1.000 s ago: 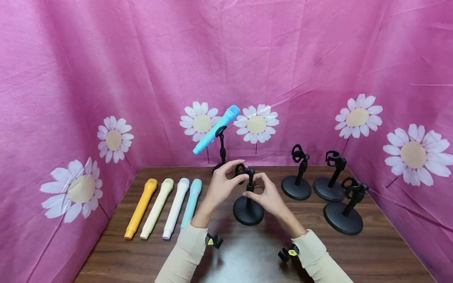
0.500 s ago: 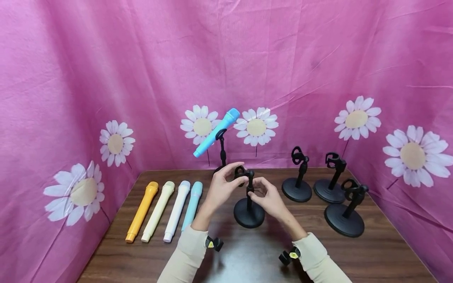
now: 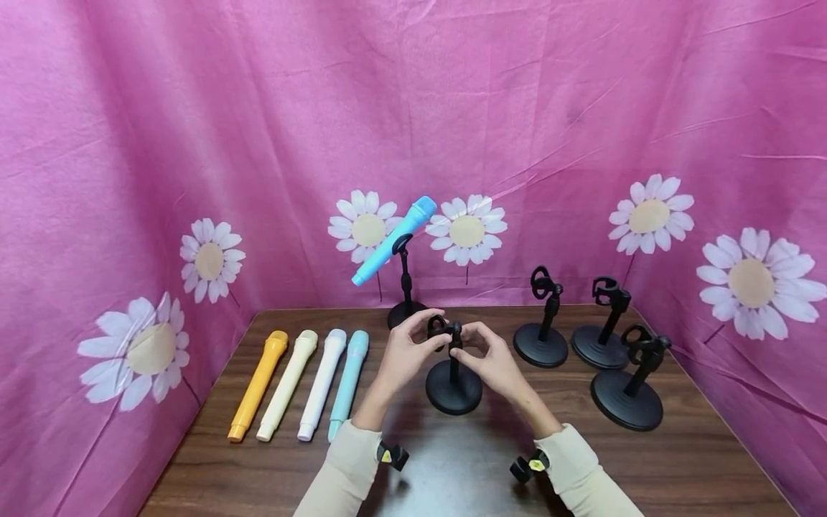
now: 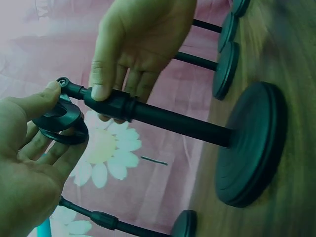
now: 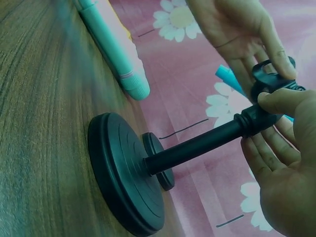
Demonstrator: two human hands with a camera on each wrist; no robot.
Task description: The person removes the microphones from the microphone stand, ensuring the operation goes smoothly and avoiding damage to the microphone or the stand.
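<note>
A black desktop microphone stand (image 3: 454, 391) stands upright on its round base in the middle of the table. My left hand (image 3: 403, 355) pinches the clip (image 4: 61, 118) at its top between thumb and fingers. Lower on the same stand, my right hand (image 3: 494, 362) grips the collar (image 4: 116, 103) of the pole, with the thumb on one side and fingertips on the other. The clip holds no microphone. Behind my left hand, a blue microphone (image 3: 394, 240) rests tilted in the clip of another black stand (image 3: 405, 280).
Left on the wooden table (image 3: 446, 467) lie an orange microphone (image 3: 258, 388), a cream one (image 3: 287, 388), a white one (image 3: 321, 388) and a light teal one (image 3: 349, 384), side by side. Three black stands (image 3: 541, 345) occupy the right. A pink flowered curtain (image 3: 413, 108) surrounds the table.
Both hands have stayed on the stand. Its clip and upper part have come down with my left hand, closer to the base, so the stand looks shorter; its base has hardly moved.
</note>
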